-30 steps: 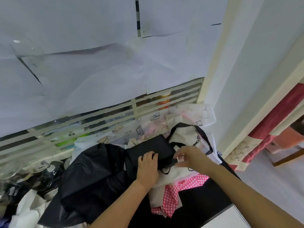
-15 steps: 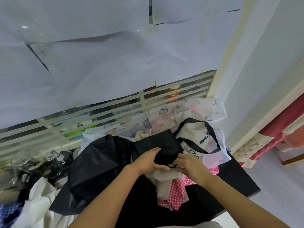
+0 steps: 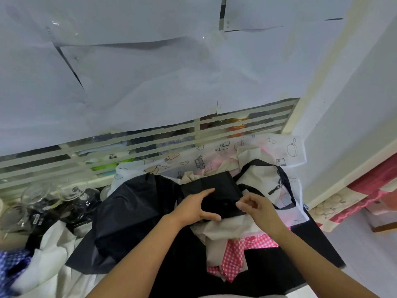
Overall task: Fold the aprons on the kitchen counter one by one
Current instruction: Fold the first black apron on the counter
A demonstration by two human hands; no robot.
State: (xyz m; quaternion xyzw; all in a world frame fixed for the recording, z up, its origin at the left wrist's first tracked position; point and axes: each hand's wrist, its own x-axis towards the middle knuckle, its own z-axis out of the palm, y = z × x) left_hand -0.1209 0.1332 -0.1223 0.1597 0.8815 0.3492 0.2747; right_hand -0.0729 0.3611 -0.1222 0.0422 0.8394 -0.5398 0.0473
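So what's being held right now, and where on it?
The folded black apron: the left hand clasps its near left edge, fingers on top, thumb at the front; the right hand pinches its near right corner.

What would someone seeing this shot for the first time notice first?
Two bare hands meet at centre on a folded black apron: the left hand holds its near edge, and the right hand pinches its right corner. A jumbled heap of cloth surrounds it, with a pink checked apron just below and a loose black apron to the left. Big white paper sheets cover the wall above.
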